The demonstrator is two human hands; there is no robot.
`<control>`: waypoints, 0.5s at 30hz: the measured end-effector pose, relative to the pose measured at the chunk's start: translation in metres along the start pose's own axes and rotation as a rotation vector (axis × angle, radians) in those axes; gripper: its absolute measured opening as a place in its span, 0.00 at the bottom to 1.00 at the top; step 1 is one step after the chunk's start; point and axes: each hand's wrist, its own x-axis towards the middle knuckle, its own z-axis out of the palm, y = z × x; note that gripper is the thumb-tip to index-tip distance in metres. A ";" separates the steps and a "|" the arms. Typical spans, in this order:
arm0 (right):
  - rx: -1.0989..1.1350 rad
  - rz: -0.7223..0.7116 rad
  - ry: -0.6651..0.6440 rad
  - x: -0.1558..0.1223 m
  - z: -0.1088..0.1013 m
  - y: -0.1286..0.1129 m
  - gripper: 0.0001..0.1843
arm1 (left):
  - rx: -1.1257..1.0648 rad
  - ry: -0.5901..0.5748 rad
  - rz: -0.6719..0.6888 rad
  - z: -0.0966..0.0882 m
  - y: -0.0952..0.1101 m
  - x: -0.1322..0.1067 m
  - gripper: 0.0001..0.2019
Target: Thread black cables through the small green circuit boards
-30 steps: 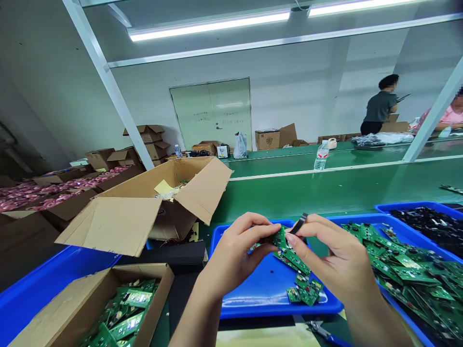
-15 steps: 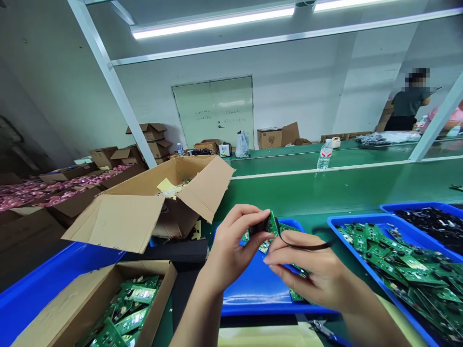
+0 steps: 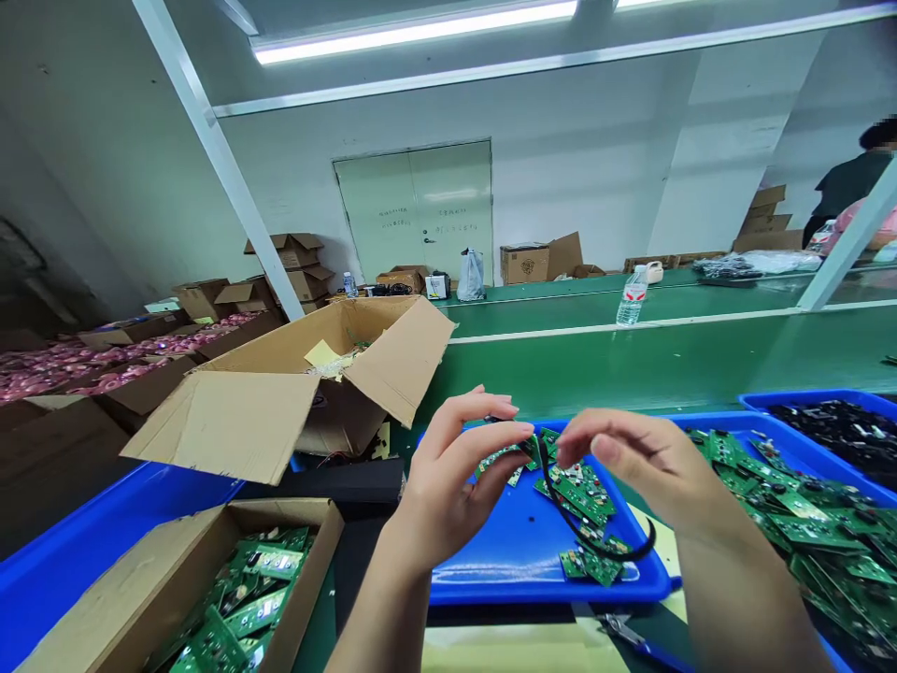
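A small green circuit board is pinched between the thumb and fingers of my left hand, which cover most of it. From the board hangs a black cable, curving down and to the right over the blue tray. Just right of the board, my right hand is raised with thumb and fingers apart and nothing visible in them. Several green circuit boards lie in the tray beneath both hands.
At right stand a blue tray heaped with circuit boards and another with black parts. A cardboard box of boards is front left, behind it a large open carton. Pliers lie in front. A person stands far right.
My right hand has let go of the black cable and opened, moving up and right. The cable now hangs lower in a loop. My left hand keeps the board.
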 end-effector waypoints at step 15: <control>0.296 0.127 -0.209 -0.006 0.019 -0.013 0.13 | -0.052 -0.104 -0.081 0.004 -0.002 0.001 0.13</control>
